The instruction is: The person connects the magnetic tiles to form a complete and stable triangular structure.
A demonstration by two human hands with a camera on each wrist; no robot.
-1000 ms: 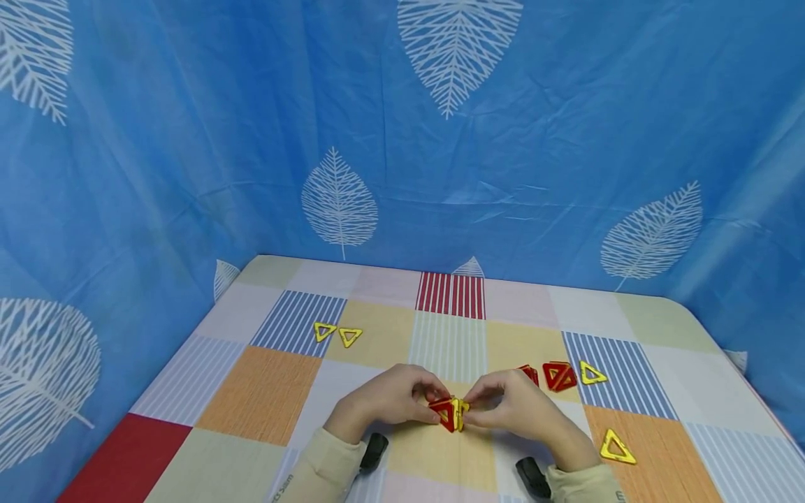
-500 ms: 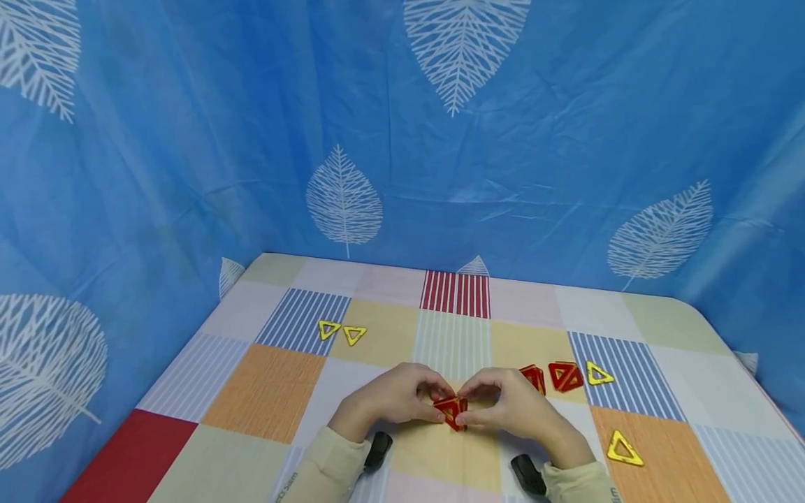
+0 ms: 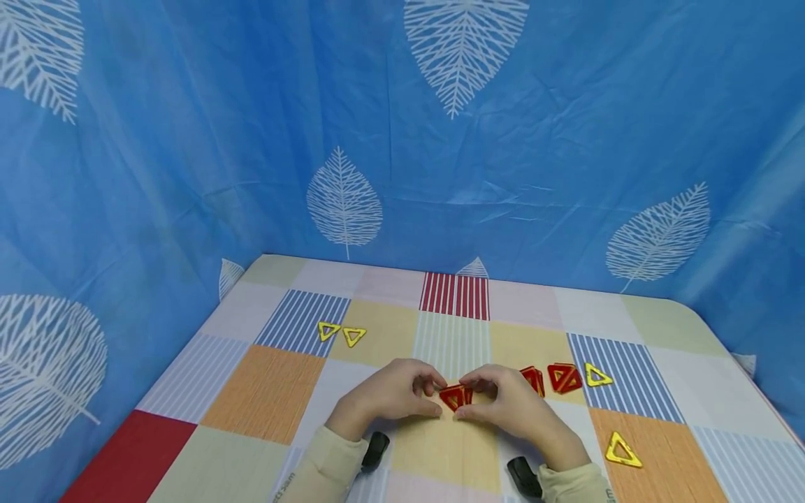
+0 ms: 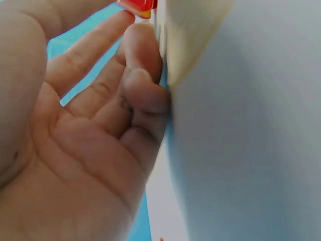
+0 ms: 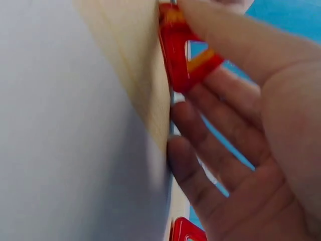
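Observation:
A small cluster of red triangular magnetic tiles [image 3: 453, 397] sits between my two hands, close over the tabletop. My right hand [image 3: 512, 402] pinches it, the thumb in front and the fingers behind. In the right wrist view, a red tile [image 5: 178, 65] with an orange inner edge shows beneath the thumb. My left hand [image 3: 390, 392] holds the cluster's left corner, its index fingertip right at the tile and its thumb tip low at the side. The left wrist view catches only one red corner [image 4: 138, 6] at the top; its other fingers are loosely curled.
To the right lie red tiles [image 3: 564, 378], partly behind the right hand, with a yellow triangle tile [image 3: 589, 381] beside them. Another yellow tile [image 3: 610, 457] is nearer the front. Two yellow tiles [image 3: 346, 337] lie back left. A blue curtain [image 3: 402, 140] surrounds the patchwork-covered table [image 3: 251, 391].
The cluster has been turned: yellow tiles showed on its right side one second ago, and now only red faces show. It has also shifted slightly away from the body.

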